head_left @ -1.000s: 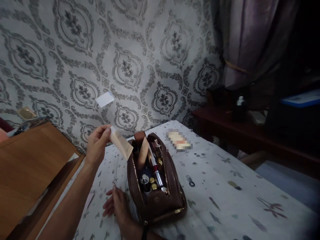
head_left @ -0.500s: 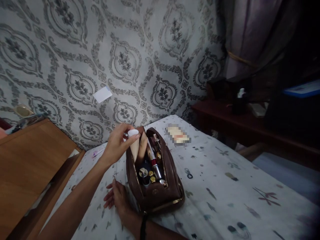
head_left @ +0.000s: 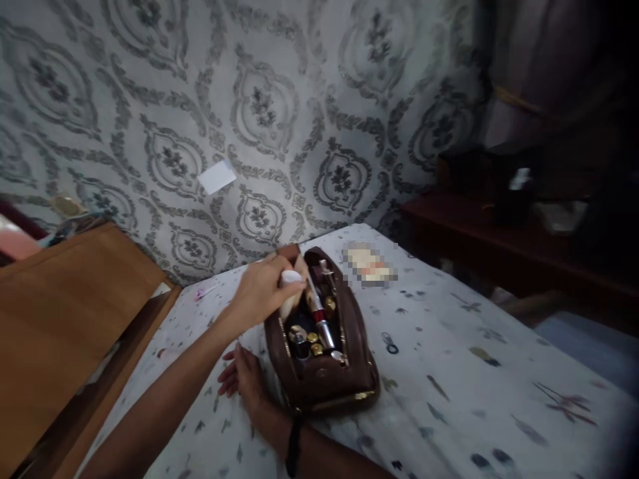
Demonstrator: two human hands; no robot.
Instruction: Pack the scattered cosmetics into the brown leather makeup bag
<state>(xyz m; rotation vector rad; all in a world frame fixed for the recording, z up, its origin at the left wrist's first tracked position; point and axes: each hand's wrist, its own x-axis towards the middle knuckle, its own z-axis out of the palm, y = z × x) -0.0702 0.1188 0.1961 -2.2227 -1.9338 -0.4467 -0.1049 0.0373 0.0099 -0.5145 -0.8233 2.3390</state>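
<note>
A brown makeup bag [head_left: 327, 386] stands unzipped on the patterned sheet, full of cosmetics. My left hand [head_left: 262, 293] is closed around a beige cosmetic tube [head_left: 288, 305] with a white cap, cap upward, at the bag's far left inside edge. Among the things inside are a silver and red lipstick-like tube [head_left: 319, 320], small gold-capped items [head_left: 316, 347] and a dark bottle with a shiny cap [head_left: 299, 340]. Beside the bag's near left side lies my right hand [head_left: 247, 379], its fingers apart and holding nothing. A black band [head_left: 294, 447] circles that wrist.
A yellowish blurred-out item [head_left: 369, 264] lies on the sheet [head_left: 449, 372] beyond the bag. To the left is a wooden panel [head_left: 74, 319]; a patterned wall rises behind. A small pink-purple item [head_left: 204, 291] rests near the wall. At right stands a dark red table [head_left: 464, 226].
My left hand has lowered the tube deeper into the bag. The view has shifted slightly. My right hand stays beside the bag.
</note>
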